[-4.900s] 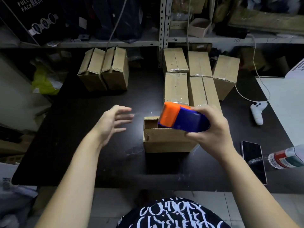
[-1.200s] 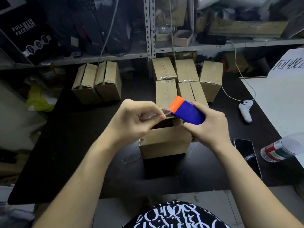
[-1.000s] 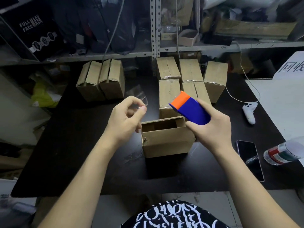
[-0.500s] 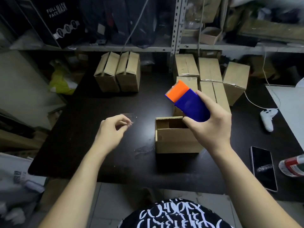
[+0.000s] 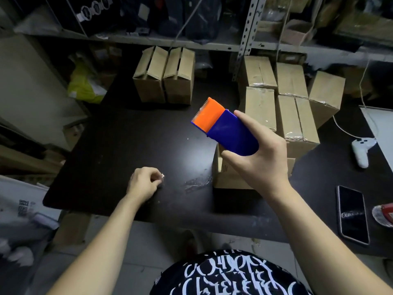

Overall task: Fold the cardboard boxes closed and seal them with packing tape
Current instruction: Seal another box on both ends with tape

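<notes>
My right hand (image 5: 261, 165) grips a blue tape dispenser (image 5: 225, 128) with an orange toothed end, held up above the black table (image 5: 131, 135). Behind and below that hand stands a small cardboard box (image 5: 226, 177), mostly hidden by it. My left hand (image 5: 143, 183) is low over the table near its front edge, fingers curled, pinching a small clear scrap of tape (image 5: 162, 176). A crumpled clear tape strip (image 5: 196, 183) lies on the table between my left hand and the box.
Two untaped boxes (image 5: 164, 75) stand at the back centre. Several taped boxes (image 5: 285, 103) are grouped at the back right. A white controller (image 5: 361, 149), a phone (image 5: 352, 213) and a red-labelled bottle (image 5: 385, 213) lie at the right. Metal shelving (image 5: 244, 39) runs behind.
My left hand pulled a tape scrap off the dispenser and carried it down and left to the table. My right hand raised the dispenser off the box.
</notes>
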### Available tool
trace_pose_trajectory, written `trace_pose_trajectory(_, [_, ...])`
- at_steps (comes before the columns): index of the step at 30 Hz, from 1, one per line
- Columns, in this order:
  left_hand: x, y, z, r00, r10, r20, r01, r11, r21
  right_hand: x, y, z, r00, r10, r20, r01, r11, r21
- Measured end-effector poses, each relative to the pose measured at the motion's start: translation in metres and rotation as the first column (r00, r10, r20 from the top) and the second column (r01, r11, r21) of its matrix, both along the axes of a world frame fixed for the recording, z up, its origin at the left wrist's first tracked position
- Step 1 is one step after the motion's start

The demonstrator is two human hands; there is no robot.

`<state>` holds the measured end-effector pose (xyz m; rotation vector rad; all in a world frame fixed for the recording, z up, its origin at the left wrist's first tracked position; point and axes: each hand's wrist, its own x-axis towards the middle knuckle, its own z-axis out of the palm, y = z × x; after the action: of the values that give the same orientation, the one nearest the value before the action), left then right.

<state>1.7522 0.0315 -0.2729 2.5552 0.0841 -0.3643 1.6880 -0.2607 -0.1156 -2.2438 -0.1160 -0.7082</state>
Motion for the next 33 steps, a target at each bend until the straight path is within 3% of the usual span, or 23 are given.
trace_pose_trajectory(4, [0.002,0.006,-0.018,0.999,0.034,0.042,-0.034,0.999,0.002,0.000,0.010,-0.003,1.000,0.008,-0.018,-0.008,1.000,-0.030])
trace_pose_trajectory(11, [0.007,0.011,-0.019,0.992,0.018,0.128,-0.040,0.985,0.168,0.001,0.020,-0.008,0.999,0.000,-0.034,-0.002,0.997,-0.076])
trace_pose_trajectory(15, [0.009,0.017,-0.009,0.984,0.020,0.175,-0.044,0.990,0.136,0.001,0.021,-0.010,1.000,-0.006,-0.028,0.004,0.997,-0.078])
trace_pose_trajectory(17, [0.011,0.015,0.005,0.977,0.043,0.209,-0.054,0.997,0.047,0.001,0.020,-0.011,1.000,0.001,-0.028,-0.002,0.998,-0.055])
trace_pose_trajectory(20, [0.020,0.004,0.047,0.957,0.056,0.284,0.011,0.974,-0.227,0.000,0.013,-0.011,0.999,0.035,-0.022,-0.035,0.999,0.007])
trace_pose_trajectory(22, [0.022,-0.016,0.094,0.954,0.020,0.300,0.121,0.888,-0.444,-0.001,0.007,-0.012,0.998,0.068,0.001,-0.068,0.997,0.043])
trace_pose_trajectory(25, [0.019,-0.053,0.165,0.958,-0.113,0.262,0.267,0.678,-0.685,-0.003,-0.007,-0.011,0.991,0.128,0.048,-0.131,0.988,0.082])
trace_pose_trajectory(28, [0.016,-0.078,0.198,0.947,-0.232,0.223,0.319,0.582,-0.748,-0.009,-0.017,-0.008,0.985,0.150,0.079,-0.160,0.979,0.130])
trace_pose_trajectory(33, [0.010,-0.102,0.210,0.924,-0.257,0.281,0.377,0.512,-0.772,-0.018,-0.036,-0.007,0.983,0.159,0.093,-0.173,0.970,0.172])
